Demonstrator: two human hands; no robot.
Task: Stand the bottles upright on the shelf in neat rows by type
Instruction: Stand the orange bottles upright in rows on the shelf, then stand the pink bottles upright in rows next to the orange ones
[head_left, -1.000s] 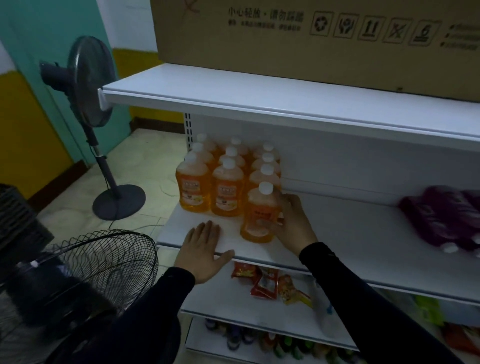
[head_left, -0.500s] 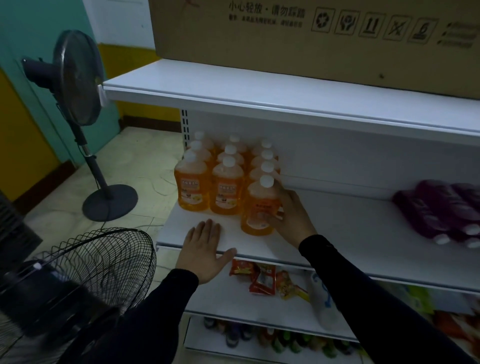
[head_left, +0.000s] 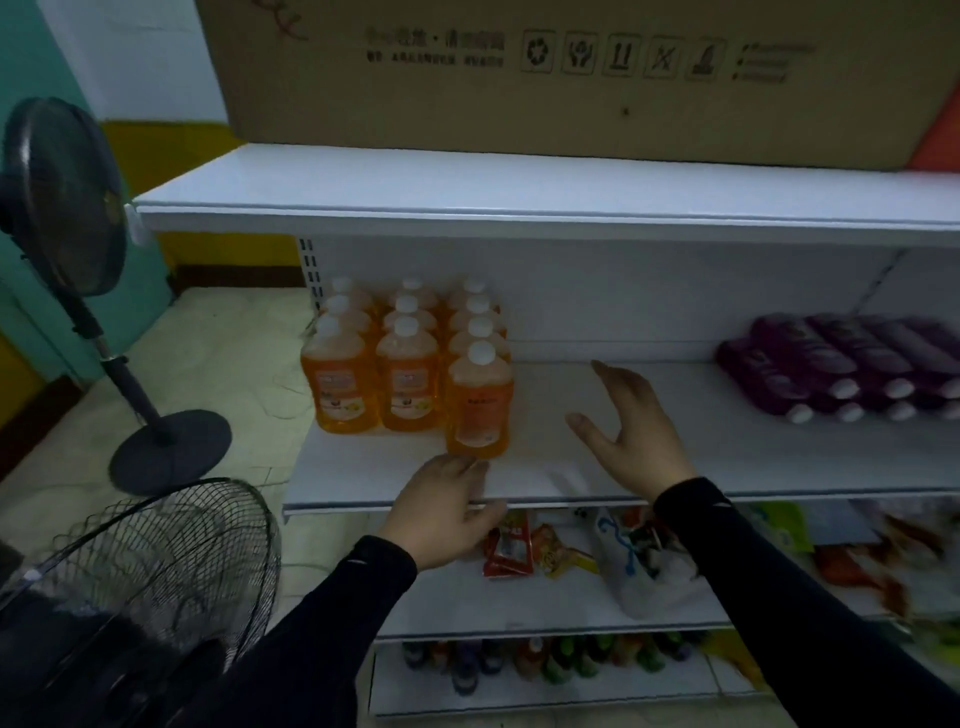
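The orange bottles (head_left: 410, 358) stand upright in three rows at ten o'clock on the shelf (head_left: 649, 467). The front bottle (head_left: 479, 402) of the right row juts ahead of its neighbours. Right hand (head_left: 631, 421) hovers spread, holding nothing; left hand (head_left: 447, 506) rests flat at the edge, fingertips beneath that bottle. Next, nudge it back gently, low on the body, until the fronts align.

Cardboard box (head_left: 571, 78) above; pedestal fan (head_left: 62, 197) stands left.

The cardboard box (head_left: 571, 78) bears blurred Chinese print and 5 handling symbols; bottle labels are illegible.
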